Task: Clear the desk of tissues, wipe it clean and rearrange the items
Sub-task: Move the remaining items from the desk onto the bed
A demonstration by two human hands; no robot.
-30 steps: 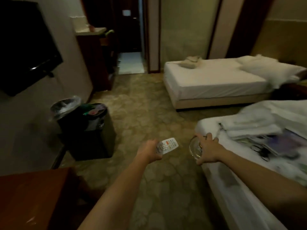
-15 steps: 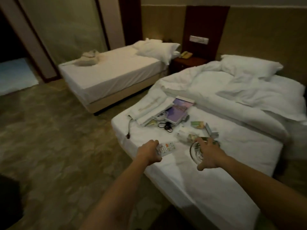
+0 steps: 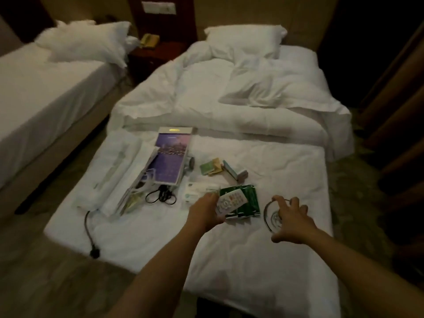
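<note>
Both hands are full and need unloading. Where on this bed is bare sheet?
Bare sheet runs along the near foot edge. Another patch lies between the folded duvet and the glass ashtray. Crowded: from the folded towels past the purple booklet to the green cards.

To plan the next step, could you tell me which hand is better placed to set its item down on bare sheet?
Probably the right: the right hand holds the glass ashtray over bare sheet, while the left hand holds the remote above the green packets.
</note>
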